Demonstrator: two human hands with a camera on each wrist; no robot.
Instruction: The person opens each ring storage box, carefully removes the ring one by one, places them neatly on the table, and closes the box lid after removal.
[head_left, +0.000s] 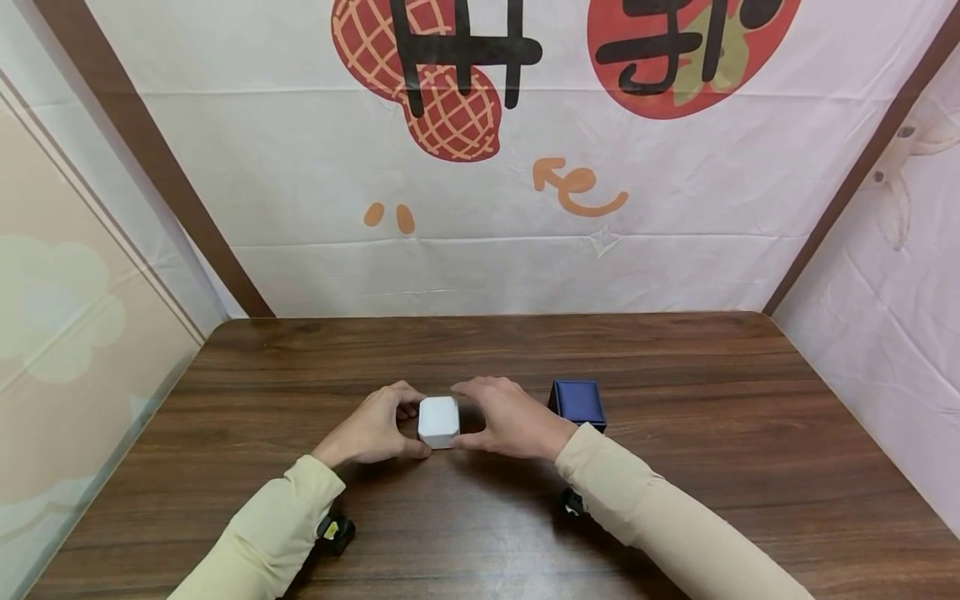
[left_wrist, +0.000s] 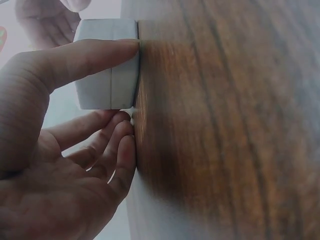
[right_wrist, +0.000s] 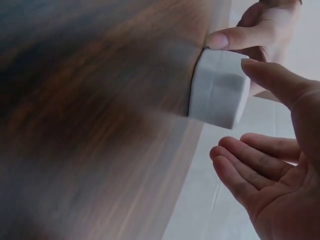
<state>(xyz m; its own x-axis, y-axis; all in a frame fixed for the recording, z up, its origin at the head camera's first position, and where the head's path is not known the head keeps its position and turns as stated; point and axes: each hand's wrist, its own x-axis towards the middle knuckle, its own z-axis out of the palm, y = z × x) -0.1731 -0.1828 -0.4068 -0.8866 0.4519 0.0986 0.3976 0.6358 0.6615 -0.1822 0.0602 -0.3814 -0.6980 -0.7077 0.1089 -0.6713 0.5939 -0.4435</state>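
A small white jewelry box (head_left: 438,422) with bevelled corners and a seam round its side stands closed on the wooden table (head_left: 450,517). My left hand (head_left: 377,427) holds it from the left, the thumb (left_wrist: 95,57) along the near side and the fingertips at the far side. From the right, my right hand (head_left: 513,418) curves around it loosely. Its thumb (right_wrist: 272,77) is at the box's near edge, while the other fingers (right_wrist: 255,162) stand apart from the box. Beyond the right wrist sits a dark blue box (head_left: 580,402), partly hidden by the sleeve.
Behind the table's far edge hangs a white printed cloth (head_left: 510,275), with more cloth along both sides. Dark wrist devices, one on the left (head_left: 335,532), show below each sleeve.
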